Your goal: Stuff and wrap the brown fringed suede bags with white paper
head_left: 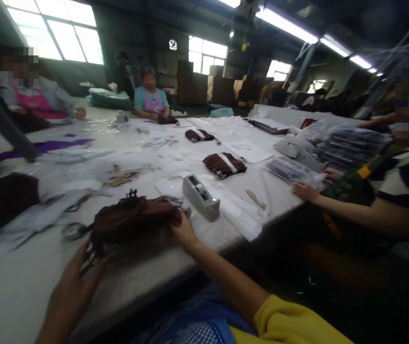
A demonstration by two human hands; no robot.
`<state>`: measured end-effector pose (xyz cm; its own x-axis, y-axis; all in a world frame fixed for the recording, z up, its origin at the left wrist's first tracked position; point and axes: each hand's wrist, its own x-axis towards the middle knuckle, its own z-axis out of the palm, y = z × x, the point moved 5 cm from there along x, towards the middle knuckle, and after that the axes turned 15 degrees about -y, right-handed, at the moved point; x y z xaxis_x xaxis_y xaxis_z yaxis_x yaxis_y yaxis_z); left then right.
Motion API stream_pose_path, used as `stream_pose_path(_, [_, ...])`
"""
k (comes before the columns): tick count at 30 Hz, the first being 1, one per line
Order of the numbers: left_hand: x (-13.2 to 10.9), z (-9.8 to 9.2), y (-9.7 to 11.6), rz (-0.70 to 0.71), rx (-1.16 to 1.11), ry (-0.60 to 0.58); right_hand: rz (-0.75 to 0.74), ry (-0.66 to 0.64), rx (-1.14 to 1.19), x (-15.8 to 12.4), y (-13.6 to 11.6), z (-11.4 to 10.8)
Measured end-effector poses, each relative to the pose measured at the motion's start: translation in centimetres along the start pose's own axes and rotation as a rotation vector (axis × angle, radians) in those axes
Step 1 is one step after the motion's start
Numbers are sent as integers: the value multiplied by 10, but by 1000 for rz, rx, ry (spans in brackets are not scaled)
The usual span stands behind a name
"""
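A dark brown folded garment (132, 222) lies in front of me on the white table, its cords bunched on top and dangling at the left end. My right hand (182, 232) grips the garment's right end, with the fingertips partly hidden behind the cloth. At the left end, my left hand (76, 282) is open, thumb and fingers apart around the hanging cords; whether it touches them I cannot tell. Just right of the garment stands a grey tape dispenser (201, 197).
Two brown bundles with white bands, one nearer (225, 164) and one farther (199, 135), lie beyond the dispenser. Clear plastic bags (68, 174) cover the left side. At right, a co-worker's hands (306, 191) rest on a bagged item (292, 169). Other people work across the table.
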<state>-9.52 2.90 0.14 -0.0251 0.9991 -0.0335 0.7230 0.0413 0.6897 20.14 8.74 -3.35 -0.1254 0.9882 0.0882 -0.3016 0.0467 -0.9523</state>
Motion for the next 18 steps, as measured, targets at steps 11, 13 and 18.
stream_pose_path(11, [12, 3, 54, -93, -415, -225, -83, -123, -490, 21, -58, 14])
stream_pose_path(13, [0, 9, 51, -163, -584, -387, -79, -169, -584, 16, -70, 13])
stream_pose_path(18, [-18, 6, 54, -164, -441, -214, -75, -274, -710, -9, -73, 12])
